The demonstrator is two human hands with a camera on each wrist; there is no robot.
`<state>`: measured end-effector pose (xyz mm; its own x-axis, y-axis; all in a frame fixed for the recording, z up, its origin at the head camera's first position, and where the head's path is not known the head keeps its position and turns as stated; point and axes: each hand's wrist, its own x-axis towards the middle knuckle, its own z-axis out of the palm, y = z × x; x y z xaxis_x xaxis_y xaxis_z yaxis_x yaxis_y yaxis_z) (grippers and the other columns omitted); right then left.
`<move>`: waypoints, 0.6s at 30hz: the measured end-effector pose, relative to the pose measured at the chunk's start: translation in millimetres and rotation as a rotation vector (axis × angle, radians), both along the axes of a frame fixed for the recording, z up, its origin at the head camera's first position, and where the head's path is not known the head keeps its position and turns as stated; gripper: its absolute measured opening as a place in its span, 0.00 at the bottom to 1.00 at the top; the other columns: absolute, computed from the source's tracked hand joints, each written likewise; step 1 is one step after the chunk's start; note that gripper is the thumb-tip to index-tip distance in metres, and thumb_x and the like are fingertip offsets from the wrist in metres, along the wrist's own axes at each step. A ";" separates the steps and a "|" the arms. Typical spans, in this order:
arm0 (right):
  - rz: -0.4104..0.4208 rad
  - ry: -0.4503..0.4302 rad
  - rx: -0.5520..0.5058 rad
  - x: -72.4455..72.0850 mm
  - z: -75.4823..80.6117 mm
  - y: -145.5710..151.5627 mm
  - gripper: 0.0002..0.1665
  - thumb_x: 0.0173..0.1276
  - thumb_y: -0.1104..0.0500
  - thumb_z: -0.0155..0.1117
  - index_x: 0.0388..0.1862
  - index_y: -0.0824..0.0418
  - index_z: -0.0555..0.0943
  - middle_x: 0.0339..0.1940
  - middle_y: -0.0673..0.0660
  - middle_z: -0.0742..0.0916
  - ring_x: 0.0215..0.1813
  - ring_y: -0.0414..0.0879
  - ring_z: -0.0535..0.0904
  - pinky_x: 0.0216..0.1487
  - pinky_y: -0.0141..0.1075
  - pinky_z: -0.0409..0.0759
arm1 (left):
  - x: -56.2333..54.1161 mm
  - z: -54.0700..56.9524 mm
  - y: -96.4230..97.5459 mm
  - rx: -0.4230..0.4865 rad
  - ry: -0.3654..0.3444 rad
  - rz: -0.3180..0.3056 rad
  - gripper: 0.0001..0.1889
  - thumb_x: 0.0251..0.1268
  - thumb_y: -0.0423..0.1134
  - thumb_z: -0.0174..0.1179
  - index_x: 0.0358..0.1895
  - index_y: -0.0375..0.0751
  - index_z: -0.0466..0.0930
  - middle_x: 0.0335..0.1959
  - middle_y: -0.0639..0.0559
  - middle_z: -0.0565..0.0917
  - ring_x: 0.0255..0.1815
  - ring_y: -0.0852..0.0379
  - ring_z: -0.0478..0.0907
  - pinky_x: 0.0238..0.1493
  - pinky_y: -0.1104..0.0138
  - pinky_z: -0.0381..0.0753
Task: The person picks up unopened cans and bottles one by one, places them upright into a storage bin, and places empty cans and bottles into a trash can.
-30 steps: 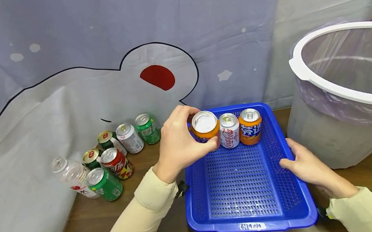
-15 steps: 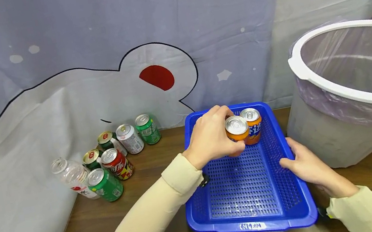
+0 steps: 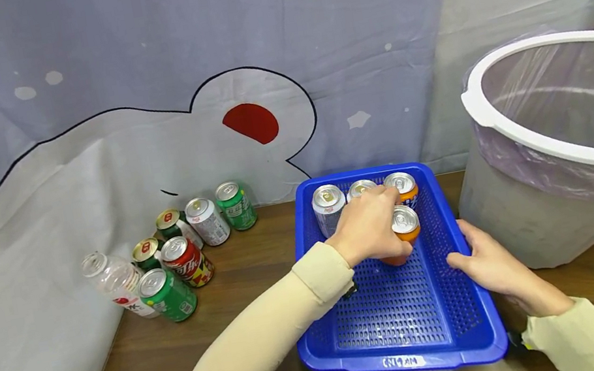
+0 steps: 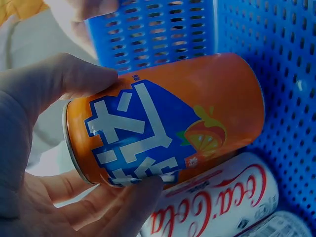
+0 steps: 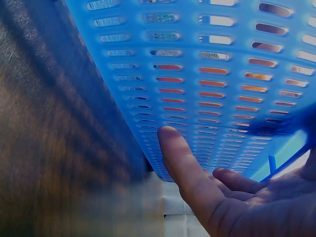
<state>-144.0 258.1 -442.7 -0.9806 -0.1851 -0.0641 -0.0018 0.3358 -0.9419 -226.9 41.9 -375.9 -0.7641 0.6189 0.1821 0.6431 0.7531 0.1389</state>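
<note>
Gripping an upright orange metal can [image 4: 222, 94] near its lid — a left hand [image 3: 370, 220], fingers and thumb clamped on opposite sides.

The orange can is inside a perforated blue plastic basket [image 3: 396, 307], just in front of a back row: a silver can [image 3: 329, 214], a white can with red Coca-Cola script [image 4: 217, 200] and a second orange can [image 3: 409, 195]; whether its base touches the basket's floor cannot be told. The right hand [image 3: 486, 261] holds the basket's right rim — thumb over the edge, fingers outside. Left of the basket, on the brown wooden tabletop [image 3: 256, 245], a clear plastic bottle [image 3: 118, 280] stands among red, silver and green cans [image 3: 173, 300]. To the right stands a grey bin [image 3: 503, 222] with a clear plastic liner [image 3: 548, 171].
</note>
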 end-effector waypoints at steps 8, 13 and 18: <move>0.001 0.001 0.005 1.1 -0.4 -1.1 0.35 0.68 0.72 0.53 0.73 0.76 0.59 0.58 0.80 0.81 0.43 0.56 0.88 0.38 0.45 0.89 | -3.4 -12.0 9.2 0.026 0.005 -0.008 0.36 0.36 0.59 0.81 0.52 0.50 0.79 0.43 0.57 0.82 0.40 0.59 0.82 0.42 0.64 0.86; -0.002 -0.009 0.000 0.1 0.1 -0.4 0.34 0.68 0.72 0.52 0.73 0.75 0.58 0.58 0.81 0.80 0.43 0.57 0.88 0.38 0.46 0.90 | -4.6 -13.5 13.8 0.047 0.019 -0.027 0.34 0.38 0.57 0.80 0.51 0.49 0.80 0.43 0.56 0.83 0.42 0.59 0.83 0.44 0.64 0.85; 0.004 -0.008 -0.005 0.6 0.0 0.1 0.34 0.68 0.72 0.52 0.73 0.75 0.58 0.58 0.81 0.80 0.43 0.57 0.88 0.38 0.46 0.89 | -3.6 -14.5 17.0 0.045 0.033 -0.022 0.36 0.39 0.57 0.79 0.55 0.49 0.81 0.46 0.55 0.84 0.44 0.58 0.83 0.47 0.64 0.85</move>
<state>-143.4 258.2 -442.7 -0.9794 -0.1890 -0.0707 0.0043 0.3307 -0.9437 -230.6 58.9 -390.4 -0.7436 0.6260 0.2349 0.6641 0.7323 0.1507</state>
